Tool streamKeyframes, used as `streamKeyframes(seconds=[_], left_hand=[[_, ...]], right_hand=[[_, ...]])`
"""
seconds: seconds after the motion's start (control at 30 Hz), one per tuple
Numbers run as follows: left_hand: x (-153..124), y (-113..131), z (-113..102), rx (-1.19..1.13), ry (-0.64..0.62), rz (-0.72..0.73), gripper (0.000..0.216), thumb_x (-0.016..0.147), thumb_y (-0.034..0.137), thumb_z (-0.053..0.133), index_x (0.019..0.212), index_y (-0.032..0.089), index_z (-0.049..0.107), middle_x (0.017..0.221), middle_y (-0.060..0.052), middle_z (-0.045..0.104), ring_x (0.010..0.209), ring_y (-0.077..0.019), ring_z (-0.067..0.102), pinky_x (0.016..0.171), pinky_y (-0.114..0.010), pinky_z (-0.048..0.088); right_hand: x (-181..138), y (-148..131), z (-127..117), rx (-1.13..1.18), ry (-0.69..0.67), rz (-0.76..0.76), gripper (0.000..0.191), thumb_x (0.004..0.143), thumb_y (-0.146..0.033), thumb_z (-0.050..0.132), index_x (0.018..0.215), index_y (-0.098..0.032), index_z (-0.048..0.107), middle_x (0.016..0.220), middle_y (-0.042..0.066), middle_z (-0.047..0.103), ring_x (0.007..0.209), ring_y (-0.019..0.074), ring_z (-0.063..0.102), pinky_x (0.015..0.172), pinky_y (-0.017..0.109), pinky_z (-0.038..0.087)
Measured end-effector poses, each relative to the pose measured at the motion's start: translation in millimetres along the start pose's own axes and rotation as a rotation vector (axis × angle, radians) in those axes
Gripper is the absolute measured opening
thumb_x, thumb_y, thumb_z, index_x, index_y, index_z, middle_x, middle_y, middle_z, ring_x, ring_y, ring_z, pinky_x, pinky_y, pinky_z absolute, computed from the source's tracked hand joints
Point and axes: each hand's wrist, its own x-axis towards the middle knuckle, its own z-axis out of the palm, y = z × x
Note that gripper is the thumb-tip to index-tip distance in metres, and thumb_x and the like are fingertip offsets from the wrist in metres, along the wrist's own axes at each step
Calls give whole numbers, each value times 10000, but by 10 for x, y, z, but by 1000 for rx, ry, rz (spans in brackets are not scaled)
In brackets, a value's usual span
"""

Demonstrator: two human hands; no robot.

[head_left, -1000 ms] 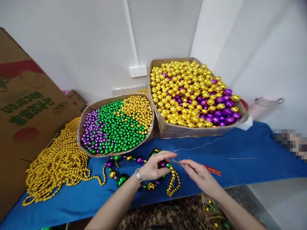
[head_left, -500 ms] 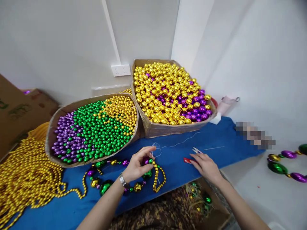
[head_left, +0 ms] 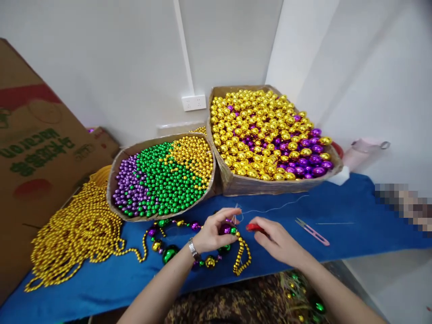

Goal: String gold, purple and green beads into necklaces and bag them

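My left hand (head_left: pixel 218 229), with a metal watch on its wrist, pinches a thin clear thread (head_left: pixel 238 215) and the end of a bead necklace (head_left: pixel 210 262). Purple, green and gold beads of the necklace lie in a loop on the blue cloth, partly hidden behind this hand. A strand of small gold beads (head_left: pixel 249 252) hangs from the fingers. Just to the right, my right hand (head_left: pixel 278 240) is closed around a small red lighter (head_left: pixel 254 227), its tip pointing at the thread. Pink thread snips (head_left: pixel 313 232) lie on the cloth beyond the right hand.
Two bead boxes stand at the back: one of small beads (head_left: pixel 162 180), one of larger gold and purple beads (head_left: pixel 266 139). Gold bead strands (head_left: pixel 81 229) are heaped left, beside a tall carton (head_left: pixel 33 157). A needle (head_left: pixel 335 223) lies right on the blue cloth (head_left: pixel 290 211).
My right hand has let go of the snips, picked up the red lighter and brought it near my left hand. The view has shifted left.
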Motion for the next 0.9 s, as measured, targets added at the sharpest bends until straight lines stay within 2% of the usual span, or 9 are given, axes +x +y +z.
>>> streamKeyframes(seconds=[0.17, 0.33, 0.63, 0.77, 0.9], left_hand=[[-8, -11, 9, -12, -1, 8, 624, 711, 180, 699, 1292, 259, 485, 1156, -89, 485, 1004, -210, 544, 847, -346, 493], [-5, -1, 1, -14, -9, 23, 619, 715, 168, 693, 1293, 253, 487, 1185, -93, 482, 1000, -203, 547, 872, -351, 481], [5, -1, 4, 15, -4, 28, 607, 716, 206, 700, 1286, 243, 495, 1154, -92, 523, 981, -200, 564, 892, -363, 476], [6, 20, 11, 10, -4, 11, 599, 723, 220, 693, 1287, 248, 492, 1204, -103, 503, 949, -197, 591, 849, -355, 501], [12, 75, -13, 93, 24, 17, 593, 730, 211, 680, 1290, 244, 488, 1185, -99, 524, 903, -184, 610, 823, -345, 513]], right_hand=[[207, -61, 49, -188, 55, -28, 327, 945, -342, 330, 725, -211, 532, 711, 18, 609, 724, 162, 555, 669, 272, 392], [225, -45, 106, -265, 86, -56, 362, 941, -292, 296, 694, -206, 546, 673, 27, 597, 680, 152, 535, 648, 265, 368], [248, -59, 130, -387, 144, -106, 359, 920, -350, 359, 682, -207, 587, 655, 39, 592, 666, 162, 503, 642, 276, 347], [221, -56, 101, -400, 145, -104, 327, 910, -393, 399, 715, -217, 594, 695, 38, 612, 691, 164, 520, 655, 276, 373], [16, 200, 147, -375, 199, 31, 251, 915, -414, 393, 909, -264, 593, 860, 23, 661, 819, 177, 579, 716, 287, 438]])
